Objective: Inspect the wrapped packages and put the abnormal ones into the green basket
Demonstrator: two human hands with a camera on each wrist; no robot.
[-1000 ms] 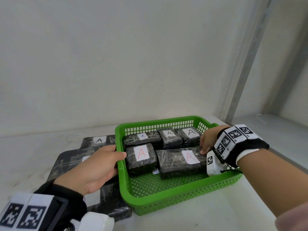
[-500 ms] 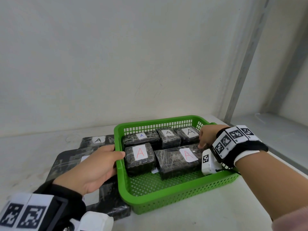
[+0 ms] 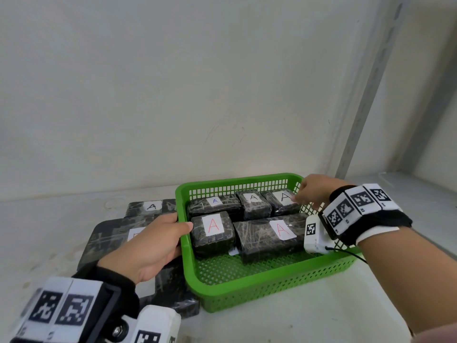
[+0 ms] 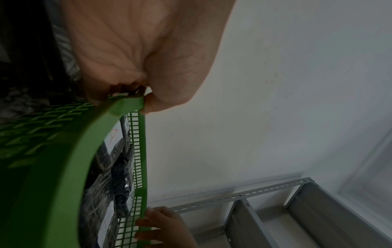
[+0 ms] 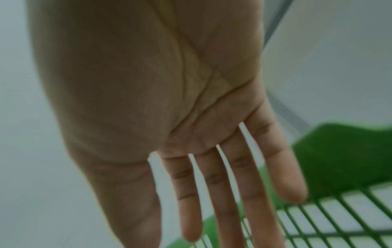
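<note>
Green basket (image 3: 259, 290) rim pinched by left hand (image 3: 150, 246); right hand (image 5: 169, 117) blurred, fingers straight.

Head view bright and evenly lit with soft diffuse light, faint shadows under the green basket (image 3: 259, 290), wide-angle bending at the edges, left wrist view dim and shadowed near the palm, right wrist view dim, motion-blurred, out of focus.

A storeroom or warehouse shelf bay. Slotted grey steel uprights (image 3: 366, 95) and shelf framing (image 4: 265, 209) stand against a bare white wall (image 3: 173, 82); black film-wrapped packages (image 3: 268, 235) with handwritten "A" labels (image 3: 213, 225) fill a green basket (image 3: 247, 290) on the white shelf (image 3: 284, 323).
</note>
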